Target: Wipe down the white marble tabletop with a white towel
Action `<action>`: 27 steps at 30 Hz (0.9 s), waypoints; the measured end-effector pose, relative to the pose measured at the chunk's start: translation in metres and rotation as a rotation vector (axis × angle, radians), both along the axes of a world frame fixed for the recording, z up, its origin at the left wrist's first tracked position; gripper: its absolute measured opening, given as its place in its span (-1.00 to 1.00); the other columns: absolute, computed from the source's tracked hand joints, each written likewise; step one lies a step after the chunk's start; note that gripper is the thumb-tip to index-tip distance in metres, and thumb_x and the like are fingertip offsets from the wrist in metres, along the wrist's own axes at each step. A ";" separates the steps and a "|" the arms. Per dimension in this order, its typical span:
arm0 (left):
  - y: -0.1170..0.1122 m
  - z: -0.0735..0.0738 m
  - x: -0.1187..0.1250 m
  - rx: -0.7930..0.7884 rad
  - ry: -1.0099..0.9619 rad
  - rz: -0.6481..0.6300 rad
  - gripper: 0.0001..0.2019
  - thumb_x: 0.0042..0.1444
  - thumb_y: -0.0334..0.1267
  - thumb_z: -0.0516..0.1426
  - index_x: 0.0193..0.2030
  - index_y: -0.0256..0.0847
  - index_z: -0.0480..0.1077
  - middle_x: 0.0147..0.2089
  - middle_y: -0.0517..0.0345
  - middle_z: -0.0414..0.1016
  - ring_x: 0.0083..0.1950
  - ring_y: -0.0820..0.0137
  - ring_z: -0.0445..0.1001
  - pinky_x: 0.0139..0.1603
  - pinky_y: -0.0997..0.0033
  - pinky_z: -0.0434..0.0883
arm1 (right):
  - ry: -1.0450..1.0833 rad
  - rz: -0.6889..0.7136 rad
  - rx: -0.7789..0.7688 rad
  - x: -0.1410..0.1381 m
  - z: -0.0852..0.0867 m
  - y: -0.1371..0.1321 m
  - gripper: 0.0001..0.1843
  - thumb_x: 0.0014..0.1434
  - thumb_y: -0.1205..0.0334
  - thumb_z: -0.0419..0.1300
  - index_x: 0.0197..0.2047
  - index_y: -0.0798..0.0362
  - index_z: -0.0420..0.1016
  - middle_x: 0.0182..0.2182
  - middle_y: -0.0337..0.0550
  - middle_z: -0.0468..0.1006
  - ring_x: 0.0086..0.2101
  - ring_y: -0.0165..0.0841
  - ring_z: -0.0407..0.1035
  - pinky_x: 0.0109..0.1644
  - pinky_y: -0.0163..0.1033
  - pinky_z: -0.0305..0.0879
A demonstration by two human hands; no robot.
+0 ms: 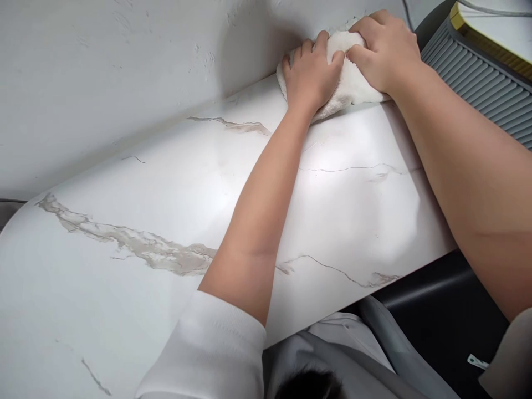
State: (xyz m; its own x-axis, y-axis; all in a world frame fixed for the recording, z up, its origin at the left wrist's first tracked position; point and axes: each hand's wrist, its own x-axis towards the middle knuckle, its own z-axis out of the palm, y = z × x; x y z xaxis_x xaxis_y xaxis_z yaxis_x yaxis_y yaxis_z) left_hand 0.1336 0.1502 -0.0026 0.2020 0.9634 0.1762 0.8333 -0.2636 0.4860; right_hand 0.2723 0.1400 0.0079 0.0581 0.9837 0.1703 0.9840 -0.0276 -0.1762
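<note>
A fluffy white cloth [347,83] lies bunched at the far end of the white marble-patterned table [233,194], close against the wall. My left hand [311,72] grips its left part from above, fingers curved over the cloth and thumb apart. On the cloth's upper right side, my right hand [388,52] is closed on the fabric, its thumb near the left thumb. Both forearms reach away across the table. The cloth's underside and some fingertips are hidden.
A pale wall [124,66] with scuffed patches runs along the table's far side. At the upper right stands a grey ribbed unit [477,83] with a yellow edge [494,39] and a cable above it. A black surface [440,299] lies below the table's near edge.
</note>
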 end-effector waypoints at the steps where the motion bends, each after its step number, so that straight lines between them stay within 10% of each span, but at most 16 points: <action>1: -0.001 0.000 -0.001 0.004 -0.001 0.004 -0.69 0.41 -0.18 -0.09 0.25 -0.01 0.13 0.31 0.24 0.28 0.32 0.36 0.11 0.44 0.15 -0.19 | 0.000 0.000 -0.004 0.000 0.000 -0.002 -0.52 0.40 0.10 -0.12 0.34 -0.17 0.19 0.31 -0.20 0.17 0.23 -0.04 0.09 0.31 0.19 0.12; 9: -0.051 0.003 -0.015 0.017 0.033 0.013 -0.60 0.38 -0.31 -0.12 0.31 -0.06 0.17 0.36 0.18 0.26 0.40 0.33 0.10 0.51 0.11 -0.15 | -0.035 0.061 -0.023 -0.013 0.000 -0.052 -0.51 0.38 0.15 -0.15 0.34 -0.08 0.14 0.34 -0.20 0.13 0.25 -0.11 0.03 0.35 0.11 0.08; 17: -0.158 0.006 -0.035 0.048 0.138 -0.074 -0.47 0.33 -0.26 -0.17 0.42 -0.23 0.12 0.44 0.08 0.17 0.48 0.20 0.02 0.53 -0.02 -0.16 | 0.008 0.193 0.096 -0.020 -0.009 -0.155 -0.52 0.26 0.15 -0.05 0.21 0.04 0.27 0.35 0.01 0.13 0.39 0.00 -0.20 0.41 0.24 -0.21; 27: -0.276 0.005 -0.076 0.128 0.229 -0.154 -0.49 0.36 -0.22 -0.12 0.40 -0.35 0.15 0.43 -0.20 0.15 0.48 0.06 0.04 0.50 -0.18 -0.14 | -0.017 0.318 0.161 -0.047 -0.009 -0.271 -0.48 0.30 0.02 -0.15 0.26 -0.06 0.21 0.31 -0.05 0.21 0.36 -0.01 -0.05 0.35 0.27 0.01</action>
State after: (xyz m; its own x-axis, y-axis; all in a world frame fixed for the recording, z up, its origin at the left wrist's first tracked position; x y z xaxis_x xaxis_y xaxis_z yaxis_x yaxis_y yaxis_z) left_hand 0.0572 -0.1256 0.0027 0.3926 0.8912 0.2271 0.8628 -0.4424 0.2445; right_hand 0.2250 -0.1313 -0.0007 -0.2504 0.9127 0.3230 0.9418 0.3069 -0.1371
